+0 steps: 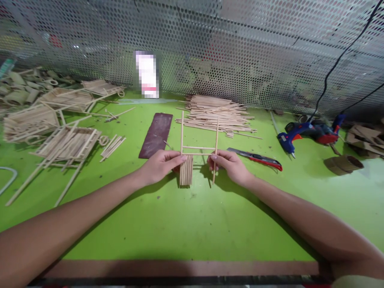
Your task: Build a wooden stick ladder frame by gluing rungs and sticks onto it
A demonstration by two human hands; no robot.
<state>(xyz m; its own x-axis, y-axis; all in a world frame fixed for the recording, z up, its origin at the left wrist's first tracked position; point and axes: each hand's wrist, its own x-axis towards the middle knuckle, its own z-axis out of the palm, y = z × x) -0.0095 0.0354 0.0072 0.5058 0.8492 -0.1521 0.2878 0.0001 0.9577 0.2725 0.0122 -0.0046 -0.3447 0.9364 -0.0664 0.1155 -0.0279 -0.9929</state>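
Observation:
Between my two hands is a small frame of thin wooden sticks point(198, 154), with two long side sticks and two crosspieces. My left hand point(164, 165) pinches its left side where a crosspiece meets the long stick. On the right, my right hand point(228, 163) grips the other long stick between thumb and fingers. A panel of short sticks laid side by side point(186, 171) extends toward me from the frame's left part, below my left fingertips. Whether the panel is joined to the frame I cannot tell.
Behind the frame lies a pile of sticks point(216, 112). Brown sandpaper point(156, 135) is left of centre. A red-and-black utility knife point(256, 158), blue glue gun point(292, 138) and bamboo ring point(343, 165) lie right. Small stick-built carts point(72, 146) crowd the left. Perforated metal mesh point(192, 48) stands behind.

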